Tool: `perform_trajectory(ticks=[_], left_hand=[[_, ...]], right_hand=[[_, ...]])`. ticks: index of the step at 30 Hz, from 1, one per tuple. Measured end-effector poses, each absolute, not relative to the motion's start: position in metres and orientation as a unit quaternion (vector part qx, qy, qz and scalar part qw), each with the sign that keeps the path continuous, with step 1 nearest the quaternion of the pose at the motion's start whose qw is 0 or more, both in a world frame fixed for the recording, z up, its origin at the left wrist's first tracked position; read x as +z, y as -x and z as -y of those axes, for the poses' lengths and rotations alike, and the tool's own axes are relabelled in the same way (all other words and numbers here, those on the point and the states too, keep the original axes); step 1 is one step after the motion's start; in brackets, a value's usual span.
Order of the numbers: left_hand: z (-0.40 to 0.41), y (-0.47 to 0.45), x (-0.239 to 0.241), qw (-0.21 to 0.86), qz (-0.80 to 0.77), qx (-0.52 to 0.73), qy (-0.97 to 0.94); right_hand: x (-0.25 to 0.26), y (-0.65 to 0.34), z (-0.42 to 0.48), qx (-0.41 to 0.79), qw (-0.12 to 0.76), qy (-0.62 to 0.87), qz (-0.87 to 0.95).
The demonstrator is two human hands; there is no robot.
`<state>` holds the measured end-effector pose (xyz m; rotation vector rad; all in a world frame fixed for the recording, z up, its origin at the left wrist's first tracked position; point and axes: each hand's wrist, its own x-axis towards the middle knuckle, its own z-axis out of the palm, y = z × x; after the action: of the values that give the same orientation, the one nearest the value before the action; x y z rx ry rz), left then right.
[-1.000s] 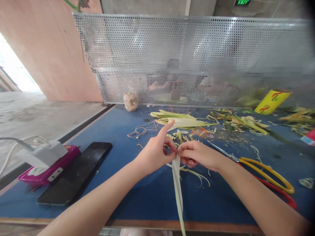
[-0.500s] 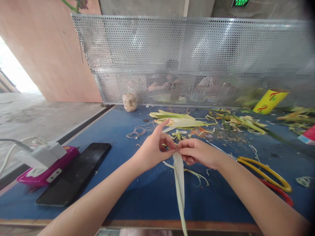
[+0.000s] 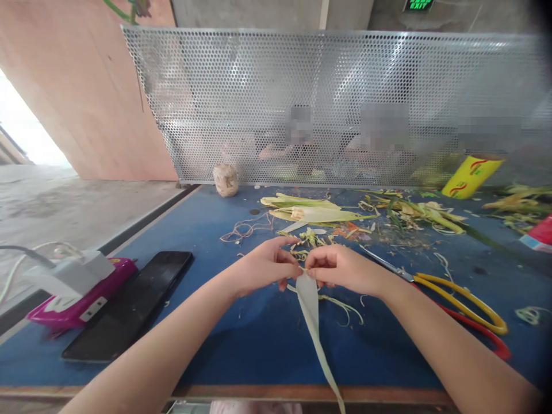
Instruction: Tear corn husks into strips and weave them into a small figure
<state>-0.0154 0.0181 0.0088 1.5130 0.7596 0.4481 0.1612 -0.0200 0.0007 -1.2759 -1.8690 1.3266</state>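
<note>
A pale strip of corn husk (image 3: 309, 305) hangs from my fingers, its thin tail dropping past the table's front edge. My left hand (image 3: 268, 264) pinches the upper end between thumb and fingers. Close beside it, my right hand (image 3: 340, 267) pinches the same end from the right. The exact fingertip contact is too small to make out. Just beyond my hands lie small greenish scraps (image 3: 311, 237) and thin husk shreds (image 3: 345, 305). Farther back rest larger green-white husks (image 3: 319, 214).
Scissors with yellow and red handles (image 3: 461, 299) lie right of my right forearm. A black phone (image 3: 129, 310) and a magenta power strip (image 3: 86, 299) are at left. A wrapped roll (image 3: 226, 180), a yellow tube (image 3: 472, 177) and a perforated metal screen (image 3: 267, 86) stand behind; people sit beyond it.
My left hand has lowered, its raised index finger now curled down toward the husk. The strip's tail has swung to the right.
</note>
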Motion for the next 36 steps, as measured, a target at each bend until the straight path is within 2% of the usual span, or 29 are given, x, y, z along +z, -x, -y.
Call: perform_trajectory(ticks=[7,36], left_hand=[[-0.0142,0.0144,0.0156,0.733,-0.330,0.168,-0.570],[-0.0179,0.0178,0.0123,0.736,-0.313,0.157,-0.579]], right_hand=[[0.0029,-0.1578,0.0228,0.484,0.257,0.459,0.699],[0.0074,-0.1652,0.0234,0.490,0.239,0.474,0.691]])
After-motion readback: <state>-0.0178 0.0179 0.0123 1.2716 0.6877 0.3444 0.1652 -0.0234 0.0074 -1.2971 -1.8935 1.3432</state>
